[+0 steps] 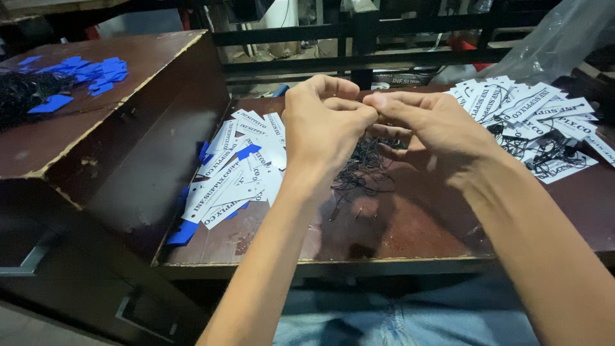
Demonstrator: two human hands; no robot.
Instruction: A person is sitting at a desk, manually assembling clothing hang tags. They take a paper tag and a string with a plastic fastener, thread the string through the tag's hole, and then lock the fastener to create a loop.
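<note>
My left hand (323,122) and my right hand (430,125) meet above a dark wooden table (410,237), fingertips pinched together on thin black string. A loose tangle of black strings (365,168) lies just below the hands. Left of my left hand lies a pile of white printed paper tags (240,170), with a few blue tags (248,151) mixed in. To the right of my right hand lies a second heap of white tags with black strings attached (535,122). What exactly sits between my fingertips is hidden.
A raised dark wooden box or cabinet (96,128) stands at the left, with blue tags (90,70) and a bundle of black string (22,93) on top. Crumpled clear plastic (551,38) lies at the back right. Dark metal frames run behind the table.
</note>
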